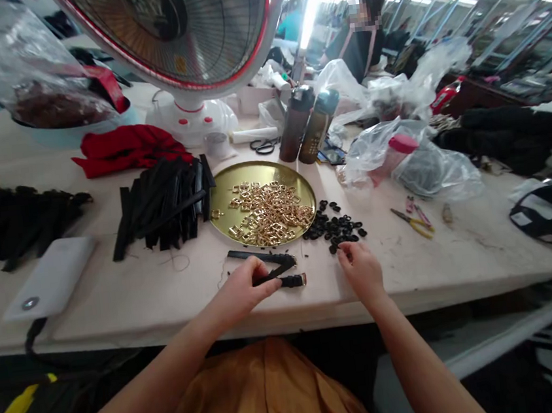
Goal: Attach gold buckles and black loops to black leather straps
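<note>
My left hand pinches a black strap that has a gold buckle at its right end and lies on the table. A second black strap lies just behind it. My right hand reaches into the near edge of a heap of small black loops, fingers curled; I cannot see whether it holds one. A round gold tray behind holds many gold buckles. A pile of black straps lies left of the tray.
A fan stands at the back. Red cloth, two bottles, scissors, pliers, plastic bags and a white power bank lie around. Another person sits far behind.
</note>
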The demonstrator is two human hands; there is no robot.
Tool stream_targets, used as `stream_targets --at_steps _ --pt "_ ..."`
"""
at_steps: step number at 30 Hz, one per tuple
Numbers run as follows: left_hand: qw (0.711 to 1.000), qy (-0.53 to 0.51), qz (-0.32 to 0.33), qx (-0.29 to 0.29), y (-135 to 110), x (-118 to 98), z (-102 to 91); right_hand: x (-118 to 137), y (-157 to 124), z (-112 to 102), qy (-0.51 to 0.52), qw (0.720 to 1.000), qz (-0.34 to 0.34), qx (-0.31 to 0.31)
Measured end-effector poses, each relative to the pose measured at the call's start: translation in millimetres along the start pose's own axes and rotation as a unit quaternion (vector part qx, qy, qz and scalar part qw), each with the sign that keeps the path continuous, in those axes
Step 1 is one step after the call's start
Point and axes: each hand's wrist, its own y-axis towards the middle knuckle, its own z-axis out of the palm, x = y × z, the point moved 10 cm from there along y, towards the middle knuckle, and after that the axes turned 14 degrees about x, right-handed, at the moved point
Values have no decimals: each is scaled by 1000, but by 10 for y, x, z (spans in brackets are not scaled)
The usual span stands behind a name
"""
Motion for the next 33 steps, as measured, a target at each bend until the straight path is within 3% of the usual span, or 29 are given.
stream_targets --at_steps 2,4,8,11,13,15,17,21,24,27,30,32,33 --pt "989 -140 -1 56 39 22 225 33 82 39 -86 996 -7 35" --pt "959 -263 -6 102 42 3 415 96 137 88 -147 987 -9 57" --pt "904 -399 -26 154 -3 -65 634 209 151 159 -175 981 -24 80" --pt "874 -451 -44 178 -22 -83 726 242 82 118 -87 992 -48 75" --pt "857 -478 -52 186 -24 -86 764 194 11 80 36 996 -33 75" --pt "846 -495 -60 187 -23 -84 784 111 -86 95 196 977 14 80" --pt "842 -501 -69 186 -25 -77 796 83 -212 189 352 929 61 93" --pt "837 -509 -69 190 -20 -60 815 221 -447 470 573 800 108 142" --pt "830 -520 -68 188 -7 -27 829 323 -565 637 681 701 137 162" --pt "825 -528 -73 188 1 -17 839 382 -628 721 727 644 162 175" --pt "827 -525 -81 187 -2 -24 830 359 -639 717 729 639 172 174" --pt "832 -516 -88 184 -7 -9 820 279 -600 652 704 673 160 162" --pt "835 -511 -92 181 -9 8 817 211 -567 594 674 707 150 150"
